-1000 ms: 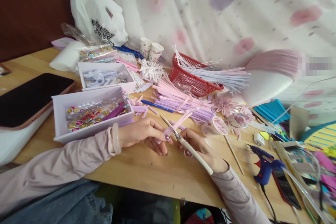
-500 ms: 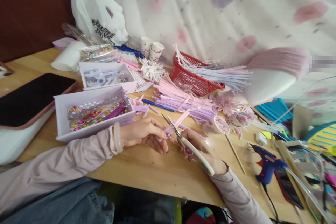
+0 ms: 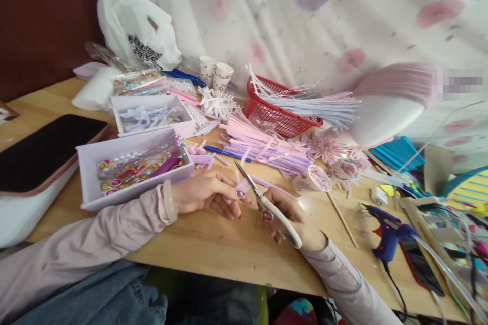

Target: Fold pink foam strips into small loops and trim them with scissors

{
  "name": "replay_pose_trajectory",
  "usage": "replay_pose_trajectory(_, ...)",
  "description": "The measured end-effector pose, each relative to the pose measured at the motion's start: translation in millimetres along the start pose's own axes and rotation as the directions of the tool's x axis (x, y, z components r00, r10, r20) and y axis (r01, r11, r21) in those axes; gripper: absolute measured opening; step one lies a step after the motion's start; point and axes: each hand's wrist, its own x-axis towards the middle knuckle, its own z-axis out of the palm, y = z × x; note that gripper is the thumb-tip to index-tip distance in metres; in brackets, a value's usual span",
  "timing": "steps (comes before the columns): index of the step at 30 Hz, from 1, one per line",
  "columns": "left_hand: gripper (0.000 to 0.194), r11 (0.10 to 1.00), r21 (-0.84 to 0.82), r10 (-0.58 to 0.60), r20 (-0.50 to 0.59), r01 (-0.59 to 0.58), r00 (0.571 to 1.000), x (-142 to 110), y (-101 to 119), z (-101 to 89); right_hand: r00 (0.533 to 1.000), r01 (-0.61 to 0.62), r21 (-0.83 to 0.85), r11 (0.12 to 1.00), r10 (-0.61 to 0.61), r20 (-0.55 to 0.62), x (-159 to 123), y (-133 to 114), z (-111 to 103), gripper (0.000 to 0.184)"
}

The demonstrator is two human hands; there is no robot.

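Observation:
My left hand (image 3: 208, 193) rests on the wooden table (image 3: 213, 249) and pinches a short pink strip (image 3: 241, 190) between thumb and fingers. My right hand (image 3: 293, 213) grips cream-handled scissors (image 3: 267, 202), whose blades point up-left and lie against the strip right beside my left fingertips. Just behind the hands lies a pile of pink and lilac strips (image 3: 263, 144). Both my arms wear pale pink sleeves, and a pale bangle sits on the left wrist.
Two white trays (image 3: 129, 162) of beads and trims stand at the left, beside a dark tablet (image 3: 41, 150). A red basket (image 3: 280, 114), paper cups (image 3: 215, 71), a white bag (image 3: 133, 25) stand behind. A blue glue gun (image 3: 389, 231) lies at the right among clutter.
The long end of the pink strip that stood above the blades is gone from my fingers; a short piece stays pinched. The scissors shifted slightly and both hands stayed in place.

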Motion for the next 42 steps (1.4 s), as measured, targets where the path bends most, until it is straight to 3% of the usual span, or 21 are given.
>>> replay_pose_trajectory(4, 0.016, 0.998, -0.041, 0.051, -0.005, -0.051, 0.999, 2, 0, -0.7, 0.998, 0.036, -0.006, 0.999, -0.036, -0.046, 1, 5, -8, 0.030)
replay_pose_trajectory(7, 0.016, 0.976, -0.085, 0.195, -0.055, -0.200, 0.979, 3, 1, -0.6, 0.986, 0.095, -0.081, 0.992, -0.105, -0.129, 4, 3, -16, 0.030)
replay_pose_trajectory(9, 0.016, 0.940, -0.107, 0.311, -0.119, -0.324, 0.943, 4, 2, -1.0, 0.969, 0.111, -0.221, 0.969, -0.155, -0.192, 5, -1, -20, 0.028)
replay_pose_trajectory(11, 0.015, 0.901, -0.114, 0.395, -0.176, -0.417, 0.902, 5, 2, -2.3, 0.951, 0.103, -0.437, 0.894, -0.217, -0.220, 5, -7, -22, 0.023)
replay_pose_trajectory(14, 0.016, 0.863, -0.077, 0.476, -0.210, -0.500, 0.854, 8, 1, -4.3, 0.937, 0.060, -0.747, 0.662, -0.295, -0.185, 1, -14, -18, 0.015)
replay_pose_trajectory(17, 0.020, 0.813, 0.119, 0.582, -0.229, -0.571, 0.781, 11, 0, -3.5, 0.944, 0.011, -0.892, 0.453, -0.299, -0.141, -7, -18, -10, 0.011)
replay_pose_trajectory(19, 0.022, 0.760, 0.276, 0.648, -0.258, -0.588, 0.717, 11, -2, 0.0, 0.946, -0.001, -0.917, 0.399, -0.297, -0.130, -13, -20, -8, 0.011)
replay_pose_trajectory(21, 0.024, 0.712, 0.347, 0.696, -0.230, -0.611, 0.680, 10, -5, 5.7, 0.934, -0.014, -0.912, 0.411, -0.321, -0.159, -14, -23, -7, 0.014)
replay_pose_trajectory(26, 0.028, 0.742, 0.394, 0.587, 0.011, -0.543, 0.810, 6, -21, 21.6, 0.902, -0.045, -0.835, 0.548, -0.338, -0.270, 18, -37, 4, 0.023)
replay_pose_trajectory(29, 0.031, 0.766, 0.420, 0.492, 0.105, -0.487, 0.864, 4, -26, 26.1, 0.917, -0.113, -0.845, 0.523, -0.273, -0.291, 55, -44, 23, 0.031)
replay_pose_trajectory(32, 0.030, 0.786, 0.430, 0.419, 0.158, -0.444, 0.894, 3, -27, 26.0, 0.927, -0.188, -0.851, 0.490, -0.199, -0.319, 89, -46, 40, 0.037)
replay_pose_trajectory(35, 0.028, 0.805, 0.437, 0.351, 0.196, -0.402, 0.916, 5, -27, 23.3, 0.934, -0.190, -0.858, 0.478, -0.181, -0.308, 108, -47, 49, 0.032)
replay_pose_trajectory(39, 0.025, 0.825, 0.419, 0.318, 0.212, -0.380, 0.924, 8, -27, 19.0, 0.948, -0.205, -0.851, 0.483, -0.118, -0.296, 108, -49, 45, 0.031)
replay_pose_trajectory(42, 0.022, 0.835, 0.405, 0.320, 0.194, -0.373, 0.927, 8, -26, 16.9, 0.957, -0.247, -0.765, 0.595, 0.023, -0.290, 94, -50, 31, 0.035)
